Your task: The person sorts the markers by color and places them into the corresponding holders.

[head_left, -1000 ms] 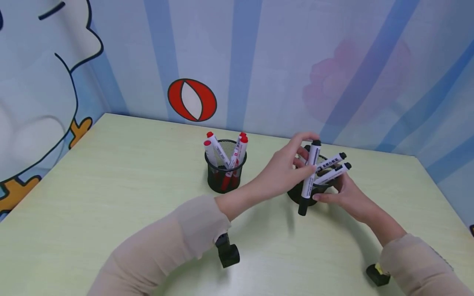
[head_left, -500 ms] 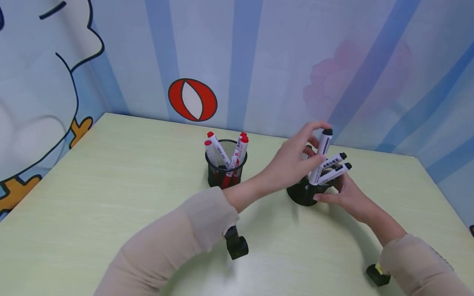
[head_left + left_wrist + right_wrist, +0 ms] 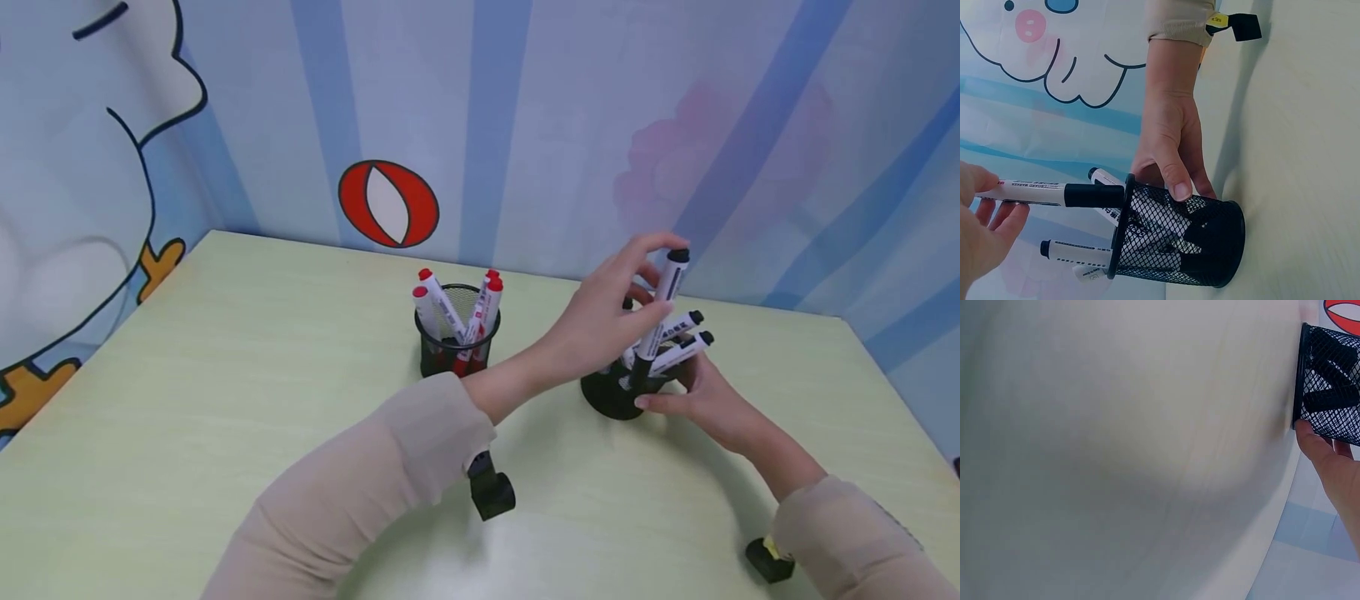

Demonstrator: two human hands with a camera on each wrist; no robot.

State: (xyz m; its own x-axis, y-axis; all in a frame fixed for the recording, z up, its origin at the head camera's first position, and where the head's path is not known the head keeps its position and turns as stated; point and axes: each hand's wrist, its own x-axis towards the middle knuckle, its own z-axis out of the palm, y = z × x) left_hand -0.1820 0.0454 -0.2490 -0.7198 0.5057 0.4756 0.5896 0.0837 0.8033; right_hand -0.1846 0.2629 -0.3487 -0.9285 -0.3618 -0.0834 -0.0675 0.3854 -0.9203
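Note:
My left hand [image 3: 596, 329] pinches a white whiteboard marker [image 3: 666, 292] between fingers and thumb, one finger at its black top end. The marker leans over a black mesh pen holder [image 3: 609, 398]. In the left wrist view, the black lower end of the marker [image 3: 1094, 195] is right at the holder's rim [image 3: 1121, 231]. My right hand [image 3: 712, 404] grips the holder's right side, thumb on the mesh; in the right wrist view, the thumb [image 3: 1313, 442] lies near its base. Other black-capped markers [image 3: 681, 353] stick out of the holder at a slant.
A second mesh pen holder [image 3: 435, 358] with several red-capped markers [image 3: 447, 307] stands to the left on the pale wooden table [image 3: 225, 375]. Behind the table rises a blue cartoon-printed wall [image 3: 562, 125]. A small black device [image 3: 491, 492] hangs from my left sleeve.
My left hand has moved up and to the right with the marker. The marker's lower end has gone from in front of the holder to its rim. My right hand stays on the holder.

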